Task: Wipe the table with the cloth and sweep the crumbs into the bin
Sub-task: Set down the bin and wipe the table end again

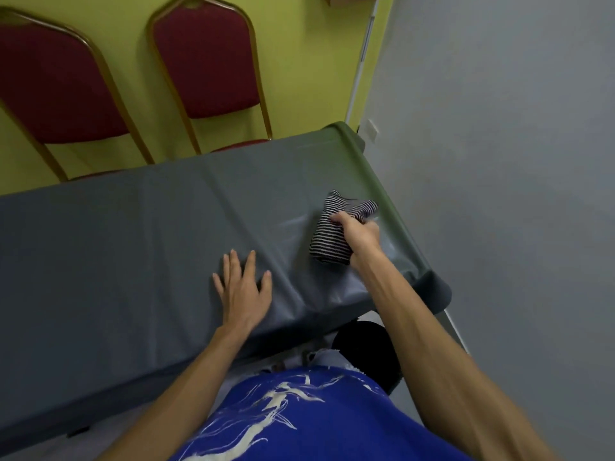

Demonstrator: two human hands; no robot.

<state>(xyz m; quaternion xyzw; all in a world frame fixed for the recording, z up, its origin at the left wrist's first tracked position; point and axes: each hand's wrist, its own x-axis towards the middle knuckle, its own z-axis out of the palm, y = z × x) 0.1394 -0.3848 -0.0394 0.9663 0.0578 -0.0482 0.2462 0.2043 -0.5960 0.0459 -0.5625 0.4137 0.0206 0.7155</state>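
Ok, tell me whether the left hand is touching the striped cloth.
Apart. Head view: left hand lies flat on the table, bare surface between it and the cloth.

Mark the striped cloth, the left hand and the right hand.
striped cloth (327, 244): head view, on its lower striped fold.
left hand (244, 289): head view, on the back of the hand.
right hand (358, 232): head view, on the knuckles gripping the striped cloth.

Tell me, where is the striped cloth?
In the head view, the striped cloth sits at the right end of the grey table, gripped by the right hand, with the left hand flat to its left.
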